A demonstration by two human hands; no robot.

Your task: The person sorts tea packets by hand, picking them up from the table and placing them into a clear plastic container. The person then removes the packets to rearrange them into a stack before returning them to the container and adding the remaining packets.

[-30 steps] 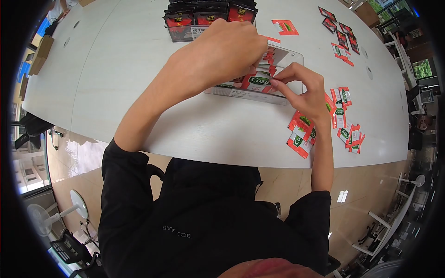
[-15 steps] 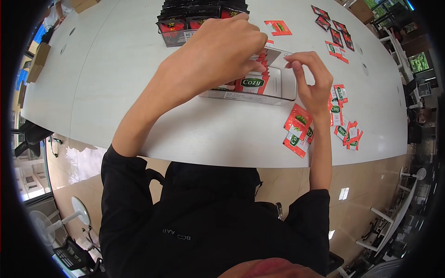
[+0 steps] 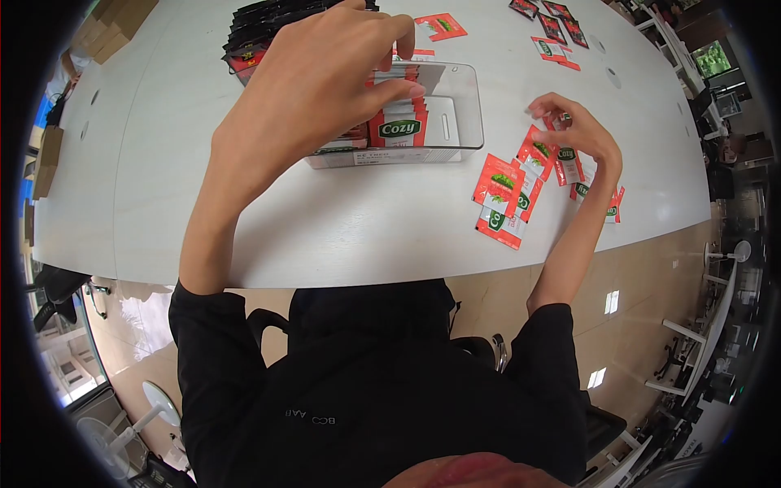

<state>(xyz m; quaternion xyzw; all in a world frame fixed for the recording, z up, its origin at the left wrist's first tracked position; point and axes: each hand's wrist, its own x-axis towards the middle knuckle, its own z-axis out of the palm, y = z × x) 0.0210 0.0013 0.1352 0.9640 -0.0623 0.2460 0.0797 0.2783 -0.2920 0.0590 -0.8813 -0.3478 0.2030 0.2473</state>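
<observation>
My left hand (image 3: 325, 73) reaches over a clear plastic box (image 3: 472, 106), its thumb at the top of a row of red-and-white Cozy sachets (image 3: 399, 130) standing inside. Its fingers are apart from the thumb, and part of the box is hidden beneath the hand. Over on the right, my right hand (image 3: 582, 134) hovers at loose Cozy sachets (image 3: 568, 167), with thumb and fingers spread and the fingertips close to the packets. Nearer the table edge, several more sachets (image 3: 499, 187) overlap in a small pile.
Behind my left hand stands a holder packed with black sachets (image 3: 252, 37). Several black-and-red sachets (image 3: 551, 28) and a few red ones (image 3: 556, 53) lie at the back right. Another red sachet (image 3: 441, 27) lies behind the box. The white table (image 3: 366, 236) ends before my body.
My right hand has left the box's right end and moved right to the loose sachets. My left hand stays at the box, its fingers more open. The whole view has shifted.
</observation>
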